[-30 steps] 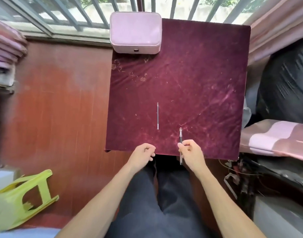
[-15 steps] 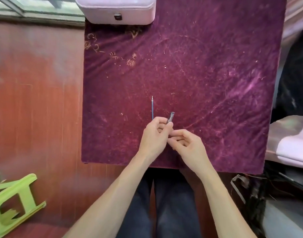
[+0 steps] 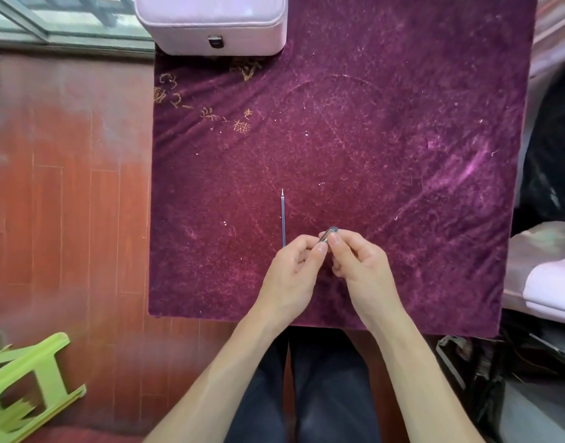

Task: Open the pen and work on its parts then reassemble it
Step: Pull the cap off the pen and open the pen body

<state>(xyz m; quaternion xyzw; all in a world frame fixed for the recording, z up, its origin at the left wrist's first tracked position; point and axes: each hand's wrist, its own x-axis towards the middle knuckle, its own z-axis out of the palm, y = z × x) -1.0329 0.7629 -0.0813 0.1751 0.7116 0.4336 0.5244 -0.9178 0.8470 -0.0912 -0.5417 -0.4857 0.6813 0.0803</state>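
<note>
A thin pen refill (image 3: 283, 217) lies on the purple velvet cloth (image 3: 386, 148), its metal tip pointing away from me and its near end hidden behind my left hand (image 3: 290, 276). Both hands meet just right of it. My left hand and my right hand (image 3: 359, 266) pinch the dark pen body (image 3: 328, 234) between thumbs and forefingers. Only its clip end shows above the fingertips; the remainder is hidden inside the fingers.
A closed pink case (image 3: 211, 24) with a small clasp sits at the far edge of the cloth. Red-brown wooden floor (image 3: 67, 203) lies to the left, with a tipped green plastic stool (image 3: 25, 388) at lower left. Bundled cloth and dark clutter crowd the right side.
One second ago only my right hand held the pen at the cloth's near edge. Both hands have since come together on it beside the refill, and my view has moved closer.
</note>
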